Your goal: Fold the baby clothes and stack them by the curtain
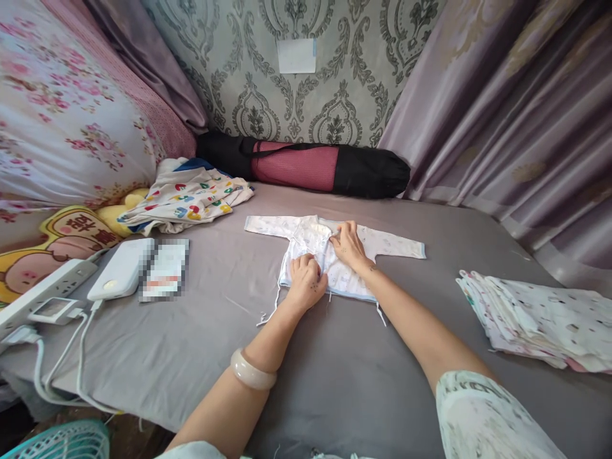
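At 9 o'clock on the grey bed sheet (382, 370), a white power strip (45, 287) lies with its cables trailing toward 7 o'clock. Just beside it, toward 3 o'clock, rest a white power bank (122, 268) and a blurred flat card (165, 269). At 12 o'clock of these, a heap of letter-printed clothing (191, 197) lies against a yellow cushion (62, 239). In the middle of the sheet a small white baby shirt (310, 245) lies flat, its 2 sleeves spread toward 9 and 3 o'clock. The left hand (306, 280), a pale bangle (252, 371) on its wrist, rests on the shirt's lower front, fingers curled tight into the cloth. The right hand (349, 245), close by at 1 o'clock of the left, pinches the front fabric near the neck with narrow fingers. At 12 o'clock of the shirt, a black and red bag (306, 167) lies along the wall. At 3 o'clock, well apart, sits 1 stack of folded printed cloths (540, 319).
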